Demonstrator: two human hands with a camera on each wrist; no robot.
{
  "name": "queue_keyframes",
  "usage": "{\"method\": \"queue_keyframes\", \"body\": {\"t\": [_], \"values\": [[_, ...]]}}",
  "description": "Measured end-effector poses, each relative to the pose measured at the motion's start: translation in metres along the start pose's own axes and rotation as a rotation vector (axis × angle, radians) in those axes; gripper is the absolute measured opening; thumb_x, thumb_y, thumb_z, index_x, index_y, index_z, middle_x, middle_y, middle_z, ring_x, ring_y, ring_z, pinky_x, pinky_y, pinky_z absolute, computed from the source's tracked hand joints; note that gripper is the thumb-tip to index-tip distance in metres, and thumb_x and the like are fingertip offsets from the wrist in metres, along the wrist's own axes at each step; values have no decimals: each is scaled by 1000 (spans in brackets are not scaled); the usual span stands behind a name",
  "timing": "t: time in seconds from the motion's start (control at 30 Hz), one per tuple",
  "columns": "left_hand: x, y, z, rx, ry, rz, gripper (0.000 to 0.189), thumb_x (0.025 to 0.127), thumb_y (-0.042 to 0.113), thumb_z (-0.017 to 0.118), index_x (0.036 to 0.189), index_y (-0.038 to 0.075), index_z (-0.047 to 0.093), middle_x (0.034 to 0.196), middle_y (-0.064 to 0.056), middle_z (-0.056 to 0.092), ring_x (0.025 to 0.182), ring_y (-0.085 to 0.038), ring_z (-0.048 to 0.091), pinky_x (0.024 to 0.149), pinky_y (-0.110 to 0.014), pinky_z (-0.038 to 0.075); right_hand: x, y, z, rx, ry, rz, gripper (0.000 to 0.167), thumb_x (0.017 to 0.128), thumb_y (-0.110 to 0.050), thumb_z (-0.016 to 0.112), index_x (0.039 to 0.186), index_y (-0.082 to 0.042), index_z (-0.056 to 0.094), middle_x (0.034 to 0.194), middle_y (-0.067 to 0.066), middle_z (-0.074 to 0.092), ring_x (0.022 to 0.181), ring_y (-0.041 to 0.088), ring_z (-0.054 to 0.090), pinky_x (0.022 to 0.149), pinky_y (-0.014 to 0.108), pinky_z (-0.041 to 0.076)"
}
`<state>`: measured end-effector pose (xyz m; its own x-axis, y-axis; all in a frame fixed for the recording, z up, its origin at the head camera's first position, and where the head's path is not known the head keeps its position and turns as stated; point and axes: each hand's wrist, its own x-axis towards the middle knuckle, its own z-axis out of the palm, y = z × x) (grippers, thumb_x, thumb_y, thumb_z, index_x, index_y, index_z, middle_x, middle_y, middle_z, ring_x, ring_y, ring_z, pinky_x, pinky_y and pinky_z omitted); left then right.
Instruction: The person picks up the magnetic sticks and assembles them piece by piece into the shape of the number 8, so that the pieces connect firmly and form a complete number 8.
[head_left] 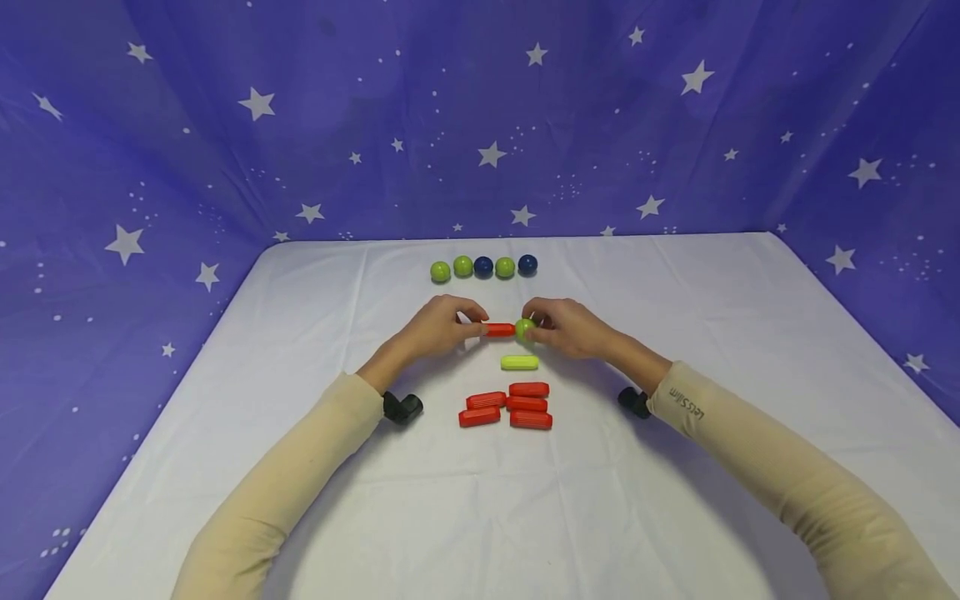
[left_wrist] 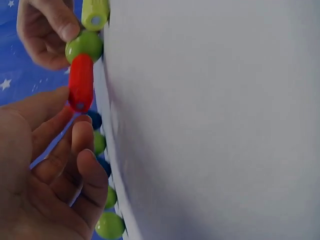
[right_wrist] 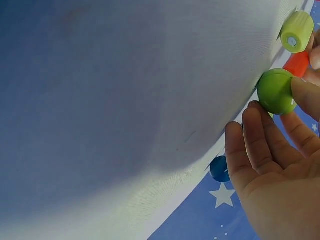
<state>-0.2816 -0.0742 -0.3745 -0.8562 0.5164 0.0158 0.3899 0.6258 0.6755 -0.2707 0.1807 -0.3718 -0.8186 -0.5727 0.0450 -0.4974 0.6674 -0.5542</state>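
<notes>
Between thumb and finger, my left hand pinches a red rod by its left end; the left wrist view shows a small round spot on that end of the red rod. A green ball touches the rod's other end. My right hand pinches this green ball between thumb and fingers. Rod and ball lie in one line. Just in front of them lies a yellow-green rod, its near end showing a round grey spot in the right wrist view.
Behind the hands, green balls and blue balls stand in a row. Several red rods lie nearer on the white-covered table. A blue cloth with stars hangs around. Black wrist devices sit below both sleeves.
</notes>
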Motion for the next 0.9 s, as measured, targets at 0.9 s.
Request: {"method": "queue_keyframes", "body": {"t": [0.9], "values": [[40,-64,-46,-94,303,-225,45,94,23,67,136,9,58,137,-20,54,96,-30,67,93,-42,45,0,0,2,-15,6,-9,24,94,-13,68,116,-6,63,96,6,66,84,21,58,76,35,50]]}}
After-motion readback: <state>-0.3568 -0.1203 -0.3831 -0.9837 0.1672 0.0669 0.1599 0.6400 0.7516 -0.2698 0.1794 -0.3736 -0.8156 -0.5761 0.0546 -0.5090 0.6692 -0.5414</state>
